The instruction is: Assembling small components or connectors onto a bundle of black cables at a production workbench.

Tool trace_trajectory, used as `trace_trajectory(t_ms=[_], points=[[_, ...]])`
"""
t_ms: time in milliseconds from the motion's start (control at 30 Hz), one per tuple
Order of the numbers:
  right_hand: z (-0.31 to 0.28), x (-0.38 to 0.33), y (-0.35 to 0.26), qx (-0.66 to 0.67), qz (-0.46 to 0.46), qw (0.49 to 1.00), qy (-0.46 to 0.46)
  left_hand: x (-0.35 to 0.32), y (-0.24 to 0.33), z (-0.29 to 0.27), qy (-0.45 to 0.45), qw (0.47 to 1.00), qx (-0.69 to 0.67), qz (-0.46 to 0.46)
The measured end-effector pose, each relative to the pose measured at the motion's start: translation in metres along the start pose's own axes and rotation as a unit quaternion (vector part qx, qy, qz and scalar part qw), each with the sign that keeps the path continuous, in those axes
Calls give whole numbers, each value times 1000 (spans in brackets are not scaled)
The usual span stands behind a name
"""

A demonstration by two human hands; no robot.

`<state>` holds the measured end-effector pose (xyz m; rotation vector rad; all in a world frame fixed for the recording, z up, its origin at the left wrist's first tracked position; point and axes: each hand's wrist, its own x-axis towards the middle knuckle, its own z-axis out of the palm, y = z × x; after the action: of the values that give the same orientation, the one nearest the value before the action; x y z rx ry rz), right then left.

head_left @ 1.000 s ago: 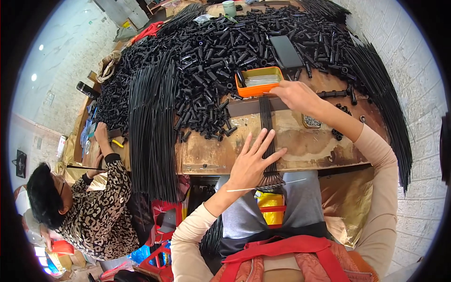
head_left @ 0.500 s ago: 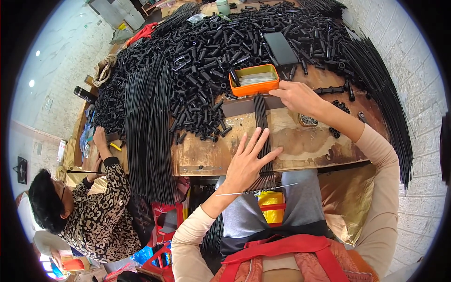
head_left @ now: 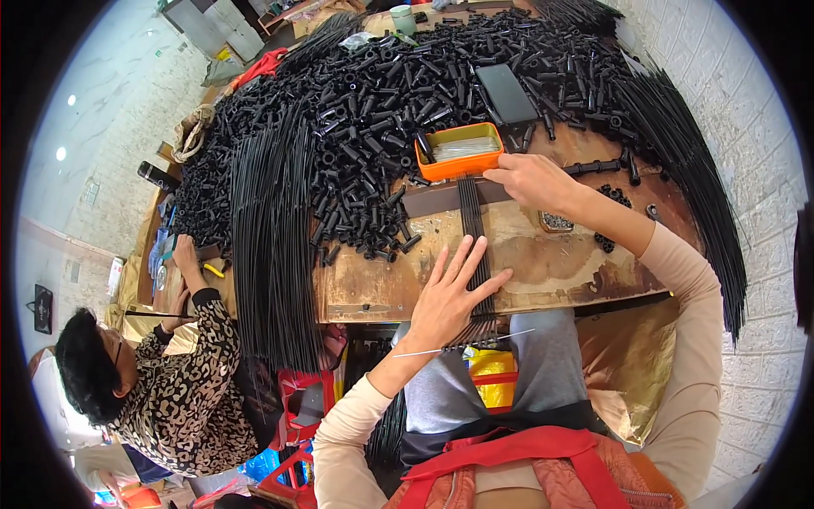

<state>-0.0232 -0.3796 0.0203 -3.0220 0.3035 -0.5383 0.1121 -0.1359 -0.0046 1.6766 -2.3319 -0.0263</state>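
A narrow row of thin black rods (head_left: 471,204) runs from the orange box toward my lap, past the table's front edge. My left hand (head_left: 448,293) lies flat across the row, fingers spread. At the near ends, a long thin metal wire (head_left: 517,333) crosses the rods, with small dark pieces along it. My right hand (head_left: 532,181) is beside the rods' far ends, thumb and fingertips pinched together below the corner of the orange box (head_left: 462,167). What is between those fingertips is too small to make out. Thin pale sticks (head_left: 466,148) lie in the box.
A dark flat strip (head_left: 432,201) lies under the rods' far part. Black tubular parts (head_left: 381,127) heap behind, with a phone (head_left: 507,93) on them. Long black rods (head_left: 275,246) overhang the edge at left. A small tray of metal bits (head_left: 556,221) sits right. A co-worker (head_left: 182,390) works at left.
The view has shifted slightly. My right hand's fingertips have moved a little left and down, toward the rods' far ends. My left hand stays flat on the row.
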Motion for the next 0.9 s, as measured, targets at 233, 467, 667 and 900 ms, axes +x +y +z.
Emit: trace_trajectory(t_ms=[233, 467, 667, 900], points=[[3, 3, 1, -11, -34, 999, -3, 1, 0, 0, -4, 1000, 3, 3], [6, 19, 18, 131, -37, 991, 3, 1, 0, 2, -3, 1000, -13, 3], [8, 19, 3, 130, -16, 990, 61, -1, 2, -2, -5, 1000, -14, -6], [-1, 13, 12, 85, 6, 996, 16, -1, 1, -1, 0, 1000, -14, 1]])
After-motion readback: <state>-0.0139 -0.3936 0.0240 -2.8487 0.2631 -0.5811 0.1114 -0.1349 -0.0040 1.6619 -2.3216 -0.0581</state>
